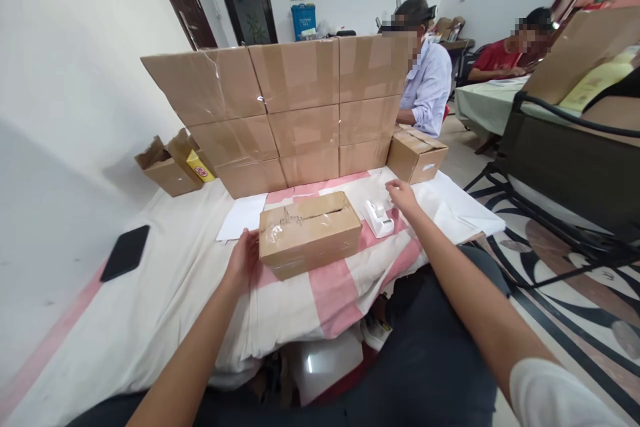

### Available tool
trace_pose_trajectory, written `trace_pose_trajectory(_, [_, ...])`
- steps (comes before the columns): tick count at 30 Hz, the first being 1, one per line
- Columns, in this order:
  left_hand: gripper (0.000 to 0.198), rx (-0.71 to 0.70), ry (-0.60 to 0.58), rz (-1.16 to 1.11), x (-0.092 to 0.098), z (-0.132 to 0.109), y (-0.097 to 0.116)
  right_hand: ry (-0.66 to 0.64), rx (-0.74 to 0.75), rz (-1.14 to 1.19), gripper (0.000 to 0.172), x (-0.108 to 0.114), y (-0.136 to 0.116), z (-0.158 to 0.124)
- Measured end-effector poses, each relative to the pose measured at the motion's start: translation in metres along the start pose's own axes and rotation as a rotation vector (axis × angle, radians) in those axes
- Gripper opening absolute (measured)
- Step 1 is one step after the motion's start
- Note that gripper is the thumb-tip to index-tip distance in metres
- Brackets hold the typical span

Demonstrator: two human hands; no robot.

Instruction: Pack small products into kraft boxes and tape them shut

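A closed brown cardboard box [310,233] lies on the cloth-covered table in front of me, with a dark jagged mark along its top seam. My left hand [245,257] grips the box at its left end, some fingers partly hidden. To the right of the box stands a small white tape dispenser [379,219]. Just beyond the dispenser is my right hand [401,197], its fingers pinched together; whatever is between them is too small to make out. The hand is apart from the box.
Stacked cartons [305,113] form a wall at the back. Another carton [417,153] stands right of it. An open carton [173,167] and a black phone [125,253] are at left. A person [425,80] sits behind the wall; a folding chair [565,140] stands right.
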State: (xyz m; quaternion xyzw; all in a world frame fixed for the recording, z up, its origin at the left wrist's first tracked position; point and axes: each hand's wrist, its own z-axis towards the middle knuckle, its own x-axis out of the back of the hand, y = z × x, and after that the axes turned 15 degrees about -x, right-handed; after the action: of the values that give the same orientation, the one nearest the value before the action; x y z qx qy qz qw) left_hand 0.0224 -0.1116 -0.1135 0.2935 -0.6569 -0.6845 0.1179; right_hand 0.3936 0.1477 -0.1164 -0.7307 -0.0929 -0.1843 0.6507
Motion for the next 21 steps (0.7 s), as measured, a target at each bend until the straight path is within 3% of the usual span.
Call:
trace_pose_trajectory(4, [0.042,0.128,0.001,-0.108,0.008,-0.008,0.003,-0.065,0.148,-0.141,0.021,0.004,-0.017,0.063])
trace_pose_trajectory(8, [0.039,0.259,0.028,-0.118,0.008,-0.005,0.006,-0.144,0.191,-0.215,0.020,-0.001,-0.004,0.097])
trace_pose_trajectory(14, [0.042,0.331,0.169,0.043,0.015,0.001,0.002,-0.108,0.214,-0.135,0.014,-0.009,0.017,0.111])
trace_pose_trajectory(21, [0.036,0.329,0.127,0.050,0.019,0.004,-0.002,-0.054,0.252,0.123,0.030,0.000,-0.003,0.089])
